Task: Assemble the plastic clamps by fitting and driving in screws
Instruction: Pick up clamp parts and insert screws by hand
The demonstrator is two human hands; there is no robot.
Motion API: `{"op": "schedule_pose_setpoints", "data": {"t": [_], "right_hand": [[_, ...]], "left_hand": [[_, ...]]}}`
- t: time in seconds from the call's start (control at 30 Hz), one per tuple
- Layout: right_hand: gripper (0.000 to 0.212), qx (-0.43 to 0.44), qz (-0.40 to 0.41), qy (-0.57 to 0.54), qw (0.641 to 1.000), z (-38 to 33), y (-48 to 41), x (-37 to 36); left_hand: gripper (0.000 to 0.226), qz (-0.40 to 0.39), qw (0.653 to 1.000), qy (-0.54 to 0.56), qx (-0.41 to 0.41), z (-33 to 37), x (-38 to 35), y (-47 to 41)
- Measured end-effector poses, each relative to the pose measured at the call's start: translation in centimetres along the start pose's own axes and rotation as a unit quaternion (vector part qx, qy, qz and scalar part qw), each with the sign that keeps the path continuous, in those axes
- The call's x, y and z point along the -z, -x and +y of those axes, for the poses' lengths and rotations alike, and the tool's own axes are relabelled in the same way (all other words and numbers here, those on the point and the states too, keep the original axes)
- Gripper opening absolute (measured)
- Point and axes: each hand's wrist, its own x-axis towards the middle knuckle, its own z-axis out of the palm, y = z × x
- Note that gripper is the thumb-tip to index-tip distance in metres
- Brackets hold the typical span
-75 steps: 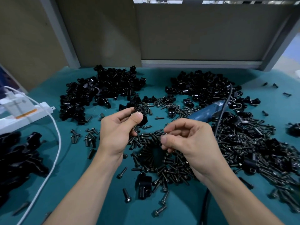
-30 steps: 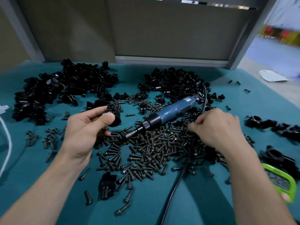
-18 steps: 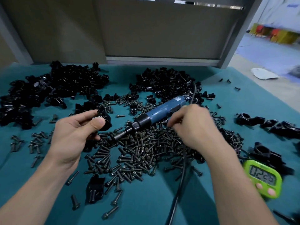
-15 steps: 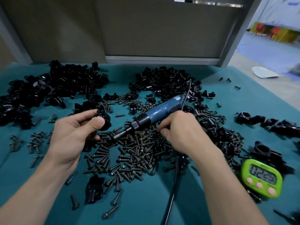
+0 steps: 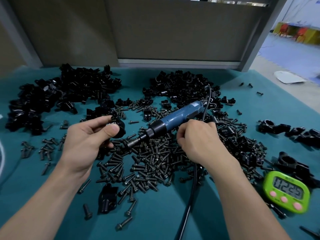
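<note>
Left hand (image 5: 86,137) pinches a clamp (image 5: 119,129) — right hand (image 5: 199,141) (curled) beside the screwdriver (image 5: 174,117).

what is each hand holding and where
Left hand pinches a black plastic clamp, thumb on its near face. Right hand curls beside the blue electric screwdriver; a hold cannot be told.

Head view: one wide-angle camera, worn on the person's head. Faces forward and down over the teal surface (image 5: 155,222) from its near edge. Close: forearms (image 5: 52,196) enter from the near corners, left hand (image 5: 86,141) and right hand (image 5: 199,141) mid-frame. Far limit: grey panel (image 5: 173,32); floor (image 5: 294,54) far right.
</note>
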Motion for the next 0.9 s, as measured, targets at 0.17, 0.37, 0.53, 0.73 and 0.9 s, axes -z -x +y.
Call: {"op": "schedule_pose_setpoints", "data": {"t": [0.17, 0.37, 0.53, 0.73, 0.9], "right_hand": [[0.018, -0.02, 0.049, -0.355, 0.933, -0.2, 0.6, 1.5], [0.024, 0.07, -0.007, -0.561, 0.825, -2.6, 2.0, 2.4], [0.036, 0.084, -0.018, -0.62, 0.78, -4.4, 2.2, 1.5], [0.022, 0.074, 0.014, -0.657, 0.75, -5.5, 2.5, 1.2], [0.019, 0.086, 0.005, -0.644, 0.76, -5.7, 2.5, 0.7]], "left_hand": [[0.044, -0.011, 1.0, -0.004, 0.003, 0.0, -0.2, 0.1], [0.039, -0.051, 0.999, -0.01, -0.004, 0.3, -0.8, 0.8], [0.034, -0.089, 0.995, -0.04, -0.016, 0.5, -1.0, 0.9], [0.029, -0.135, 0.988, -0.061, -0.032, 1.0, -0.7, 1.1], [0.037, -0.125, 0.99, -0.06, -0.031, 0.8, -0.7, 1.2]]}}
